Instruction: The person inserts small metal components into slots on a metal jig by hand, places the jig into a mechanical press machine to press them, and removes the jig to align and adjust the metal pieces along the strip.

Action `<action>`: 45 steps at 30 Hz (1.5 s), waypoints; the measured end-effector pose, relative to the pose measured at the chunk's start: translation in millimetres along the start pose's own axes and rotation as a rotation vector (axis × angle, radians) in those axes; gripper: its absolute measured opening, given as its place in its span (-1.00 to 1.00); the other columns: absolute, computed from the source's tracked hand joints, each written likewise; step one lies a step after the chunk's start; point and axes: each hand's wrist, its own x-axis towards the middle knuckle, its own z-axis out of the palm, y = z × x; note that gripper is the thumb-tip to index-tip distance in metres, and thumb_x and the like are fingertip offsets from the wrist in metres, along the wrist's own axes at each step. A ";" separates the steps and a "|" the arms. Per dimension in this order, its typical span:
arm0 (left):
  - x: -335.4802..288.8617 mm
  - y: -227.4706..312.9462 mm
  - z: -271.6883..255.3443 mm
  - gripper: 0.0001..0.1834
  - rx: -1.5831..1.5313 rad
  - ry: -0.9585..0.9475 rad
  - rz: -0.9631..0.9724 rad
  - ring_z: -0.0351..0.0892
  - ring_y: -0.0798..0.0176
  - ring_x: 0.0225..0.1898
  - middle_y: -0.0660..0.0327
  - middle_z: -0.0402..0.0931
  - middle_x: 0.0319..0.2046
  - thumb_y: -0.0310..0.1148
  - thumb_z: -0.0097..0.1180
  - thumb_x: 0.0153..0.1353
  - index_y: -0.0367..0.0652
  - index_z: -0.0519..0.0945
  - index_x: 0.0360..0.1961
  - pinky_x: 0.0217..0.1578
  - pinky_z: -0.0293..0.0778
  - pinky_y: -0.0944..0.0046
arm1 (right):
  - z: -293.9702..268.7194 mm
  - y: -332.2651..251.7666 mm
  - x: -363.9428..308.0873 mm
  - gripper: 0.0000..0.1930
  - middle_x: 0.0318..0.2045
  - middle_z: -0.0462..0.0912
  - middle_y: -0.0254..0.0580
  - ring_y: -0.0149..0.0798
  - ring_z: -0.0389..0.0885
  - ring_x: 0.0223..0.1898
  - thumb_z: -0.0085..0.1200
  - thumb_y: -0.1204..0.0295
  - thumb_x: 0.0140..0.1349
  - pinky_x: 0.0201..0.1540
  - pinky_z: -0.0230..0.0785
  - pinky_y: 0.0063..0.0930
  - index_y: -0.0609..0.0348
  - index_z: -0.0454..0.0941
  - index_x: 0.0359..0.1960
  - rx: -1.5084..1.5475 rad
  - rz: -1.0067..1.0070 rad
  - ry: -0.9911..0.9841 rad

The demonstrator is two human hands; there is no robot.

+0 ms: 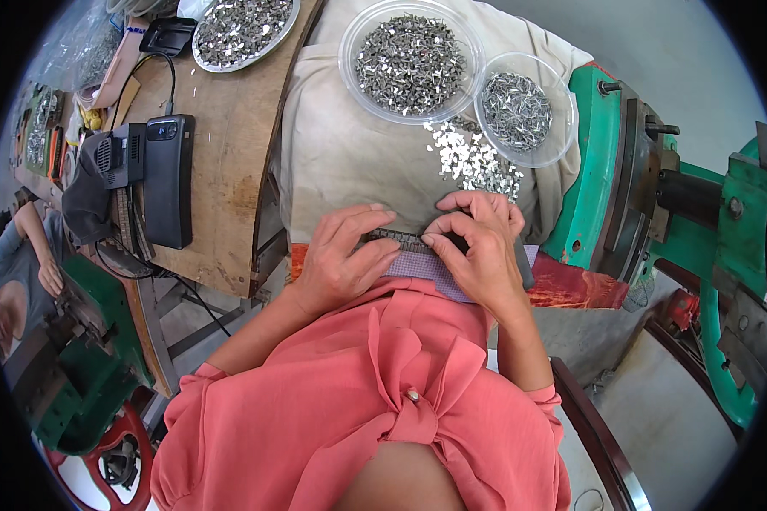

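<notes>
A dark metal strip with a row of narrow slots (406, 241) lies between my hands at the near edge of the cloth. My left hand (343, 254) closes on its left end, thumb and fingers on either side. Over the right end, my right hand (484, 251) has thumb and forefinger bent together at the strip; whatever small part is between them is hidden. Beyond my hands, a heap of small shiny metal pieces (469, 157) is spread on the cloth. Behind it stand a large clear bowl (347, 64) and a smaller clear bowl (571, 111), both filled with small metal parts.
A green machine (581, 170) with bolts borders the cloth on the right. On the wooden table (226, 162) to the left are a black phone (169, 183), cables and a tray of metal parts (243, 30). Another person's hand (49, 277) is at a green machine, far left.
</notes>
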 end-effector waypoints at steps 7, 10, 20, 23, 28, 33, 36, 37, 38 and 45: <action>8.2 5.1 3.3 -0.75 0.033 -0.042 0.074 0.54 0.04 0.05 0.16 0.55 0.00 -0.45 0.40 -0.06 -0.10 0.69 -0.28 0.01 0.43 0.12 | 4.0 0.2 -0.4 -0.90 -0.14 0.55 -0.43 -0.19 0.37 0.04 0.34 0.33 0.03 0.15 -0.03 -0.14 0.00 0.71 -0.43 -0.039 -0.014 0.025; 9.4 5.9 4.8 -0.77 0.053 -0.055 0.082 0.54 0.07 0.06 0.18 0.55 -0.01 -0.45 0.38 -0.04 -0.09 0.70 -0.28 0.03 0.41 0.12 | 4.2 1.6 -1.2 -0.89 -0.14 0.55 -0.43 -0.20 0.37 0.04 0.34 0.33 0.02 0.15 -0.03 -0.13 -0.01 0.72 -0.42 -0.036 -0.025 0.032; 17.0 10.2 0.4 -0.80 0.121 -0.133 0.131 0.51 0.13 0.12 0.24 0.55 0.01 -0.46 0.32 -0.04 -0.09 0.70 -0.31 0.06 0.39 0.11 | -7.8 11.8 -22.7 -0.91 -0.26 0.61 -0.41 -0.25 0.49 -0.10 0.35 0.42 0.03 0.06 0.13 -0.30 0.01 0.74 -0.39 0.045 0.012 0.236; 19.5 11.0 0.1 -0.82 0.120 -0.159 0.138 0.50 0.13 0.13 0.24 0.55 0.01 -0.47 0.32 -0.03 -0.11 0.69 -0.33 0.07 0.39 0.11 | -9.0 14.6 -35.8 -0.90 -0.28 0.62 -0.37 -0.24 0.49 -0.12 0.34 0.47 0.03 0.02 0.18 -0.31 0.05 0.72 -0.38 0.063 0.037 0.294; 22.9 13.5 -2.4 -0.89 0.128 -0.165 0.113 0.50 0.15 0.14 0.22 0.54 0.01 -0.38 0.23 0.09 -0.15 0.64 -0.37 0.10 0.40 0.11 | -7.8 16.8 -54.6 -0.87 -0.30 0.61 -0.34 -0.21 0.49 -0.15 0.34 0.52 0.02 -0.04 0.22 -0.32 0.08 0.71 -0.37 0.052 0.067 0.370; 7.7 3.3 -12.8 -0.70 0.073 -0.094 0.031 0.50 0.01 0.11 0.11 0.54 0.02 -0.46 0.39 -0.07 -0.14 0.63 -0.25 0.03 0.41 0.06 | -3.2 21.0 -69.4 -0.85 -0.30 0.60 -0.35 -0.20 0.48 -0.16 0.34 0.53 0.01 -0.07 0.25 -0.31 0.07 0.70 -0.34 -0.022 0.038 0.422; -8.3 -4.5 -20.1 -0.62 0.062 -0.028 -0.105 0.50 -0.05 0.07 0.05 0.53 0.02 -0.46 0.43 -0.12 -0.19 0.62 -0.20 0.02 0.42 0.06 | 2.1 23.6 -75.7 -0.84 -0.28 0.59 -0.36 -0.20 0.48 -0.16 0.34 0.53 0.01 -0.07 0.25 -0.30 0.06 0.70 -0.34 -0.035 0.068 0.459; -11.5 -5.0 -22.6 -0.58 0.059 -0.012 -0.208 0.49 -0.07 0.05 0.03 0.53 0.02 -0.46 0.45 -0.14 -0.21 0.61 -0.19 0.02 0.42 0.06 | 3.9 24.4 -76.8 -0.84 -0.28 0.58 -0.36 -0.20 0.48 -0.16 0.35 0.52 0.00 -0.07 0.25 -0.30 0.05 0.69 -0.34 -0.058 0.065 0.470; -11.2 -3.9 -25.6 -0.57 0.073 -0.015 -0.235 0.49 -0.07 0.03 0.02 0.53 0.01 -0.45 0.45 -0.15 -0.23 0.62 -0.18 0.01 0.41 0.07 | 4.7 24.5 -76.5 -0.83 -0.27 0.58 -0.36 -0.20 0.48 -0.16 0.36 0.51 0.00 -0.07 0.25 -0.30 0.04 0.69 -0.34 -0.080 0.060 0.482; -15.3 -3.8 -17.9 -0.61 0.053 -0.035 -0.260 0.45 -0.05 0.06 0.08 0.53 0.01 -0.47 0.44 -0.18 -0.18 0.69 -0.22 0.05 0.36 0.07 | 19.2 17.1 -70.3 -0.72 -0.16 0.56 -0.35 -0.16 0.45 -0.03 0.44 0.38 -0.08 0.05 0.17 -0.23 -0.01 0.72 -0.26 -0.158 0.027 0.426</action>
